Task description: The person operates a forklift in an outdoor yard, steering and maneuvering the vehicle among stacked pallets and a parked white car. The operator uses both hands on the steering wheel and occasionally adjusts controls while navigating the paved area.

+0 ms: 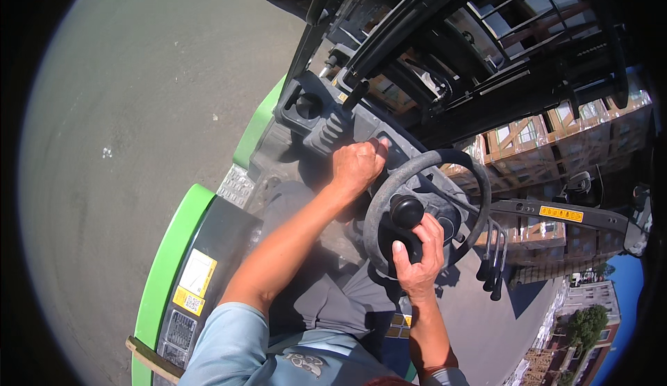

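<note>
I sit at the controls of a forklift. Its black steering wheel (pixel 372 209) is in front of me, with a round black knob (pixel 406 211) on it. My right hand (pixel 422 255) is at this knob, its curled fingers against the near right side and the thumb just below. Left of the wheel, my left hand (pixel 358 167) is closed against the grey dashboard (pixel 368 127). Whatever its fingers grip is hidden beneath them.
Black control levers (pixel 495 275) stand right of the wheel. Beyond the dark mast (pixel 479 101) are wrapped, wood-framed crates (pixel 521 143). Green bodywork (pixel 167 261) edges the left side, above grey pavement (pixel 139 108). A building (pixel 594 299) and a tree (pixel 588 329) appear at lower right.
</note>
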Motion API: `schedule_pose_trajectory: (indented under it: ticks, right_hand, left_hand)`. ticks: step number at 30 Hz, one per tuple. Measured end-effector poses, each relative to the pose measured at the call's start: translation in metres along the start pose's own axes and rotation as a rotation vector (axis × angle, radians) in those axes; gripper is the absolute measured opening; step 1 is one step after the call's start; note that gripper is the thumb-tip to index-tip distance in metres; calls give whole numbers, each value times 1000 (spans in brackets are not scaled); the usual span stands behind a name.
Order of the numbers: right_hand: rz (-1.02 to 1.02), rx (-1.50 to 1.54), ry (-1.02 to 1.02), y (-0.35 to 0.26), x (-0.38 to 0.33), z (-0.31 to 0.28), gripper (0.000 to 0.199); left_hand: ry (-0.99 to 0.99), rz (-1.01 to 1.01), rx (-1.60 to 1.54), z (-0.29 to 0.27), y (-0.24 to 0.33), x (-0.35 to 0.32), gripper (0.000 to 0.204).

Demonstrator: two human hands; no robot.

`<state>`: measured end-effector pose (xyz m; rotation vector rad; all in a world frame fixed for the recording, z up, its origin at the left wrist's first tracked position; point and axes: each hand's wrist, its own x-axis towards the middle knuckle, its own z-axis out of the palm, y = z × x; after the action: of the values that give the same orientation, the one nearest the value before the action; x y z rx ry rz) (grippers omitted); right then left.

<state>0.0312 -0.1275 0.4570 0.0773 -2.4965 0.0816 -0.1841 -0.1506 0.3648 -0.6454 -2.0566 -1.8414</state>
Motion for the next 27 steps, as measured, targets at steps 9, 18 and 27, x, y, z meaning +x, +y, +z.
schedule_pose_trajectory:
  ticks: [9,18,27]
  right_hand:
    - [129,206,262,-7,11,9,52]
    - [15,226,159,-5,48,46,46]
    - [-32,283,107,-18,19,41,39]
  left_hand:
    - [76,92,112,12,-10,1,36]
    - [60,56,121,15,-14,0,42]
    - [56,137,142,12,-14,1,35]
